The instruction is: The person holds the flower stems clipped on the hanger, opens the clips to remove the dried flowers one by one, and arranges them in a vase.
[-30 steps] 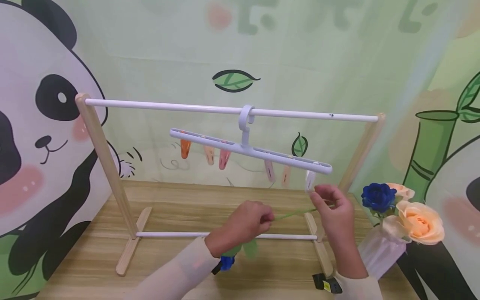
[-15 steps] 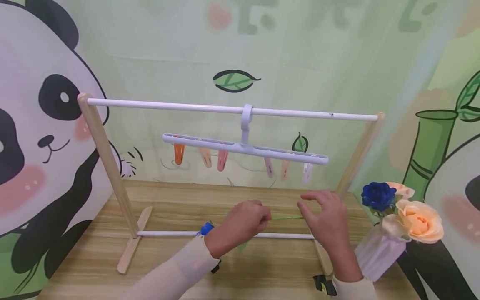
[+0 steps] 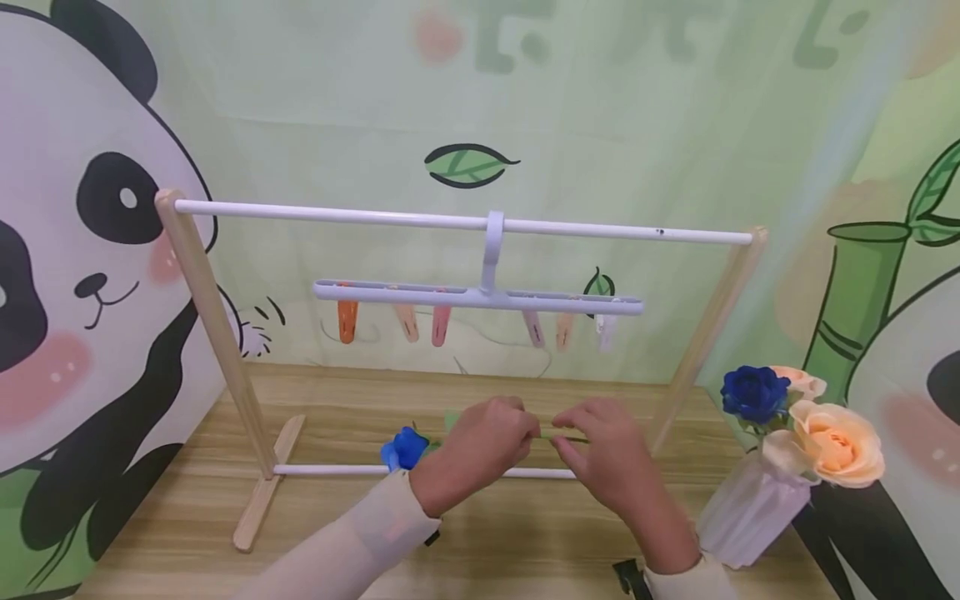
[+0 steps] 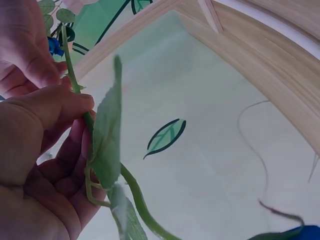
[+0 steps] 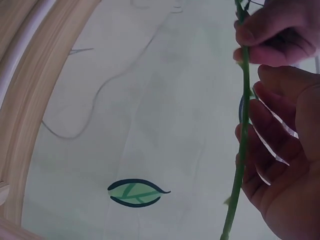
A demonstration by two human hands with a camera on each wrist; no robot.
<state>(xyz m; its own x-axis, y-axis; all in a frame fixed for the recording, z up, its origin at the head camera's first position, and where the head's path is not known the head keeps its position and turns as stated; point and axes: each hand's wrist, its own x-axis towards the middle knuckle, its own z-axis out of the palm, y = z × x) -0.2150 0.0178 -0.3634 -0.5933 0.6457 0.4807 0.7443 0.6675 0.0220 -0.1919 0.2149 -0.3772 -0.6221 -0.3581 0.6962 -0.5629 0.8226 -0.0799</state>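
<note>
My left hand (image 3: 487, 437) pinches the green stem (image 5: 244, 110) of an artificial blue rose (image 3: 406, 448) between thumb and fingers. The bloom points left, partly behind my left wrist. Leaves (image 4: 106, 140) stick out beside that grip in the left wrist view. My right hand (image 3: 611, 454) is at the stem's bare end, just right of the left one. Its fingers lie loosely bent behind the stem, and its thumb stands apart from it in the right wrist view. Above both hands, a pale hanger (image 3: 480, 297) with several coloured clips hangs from a rack's white rod (image 3: 330, 214).
The rack's wooden left post (image 3: 217, 333) and right post (image 3: 708, 342) stand on a wood-grain table (image 3: 195, 508). A white vase (image 3: 753, 508) with blue and peach roses is at the right. A lower white rod (image 3: 330, 470) crosses behind my hands.
My right hand has moved left and down along the stem toward my left hand, away from the white clip. The hanger has swung level. The blue bloom has risen into view left of my wrist.
</note>
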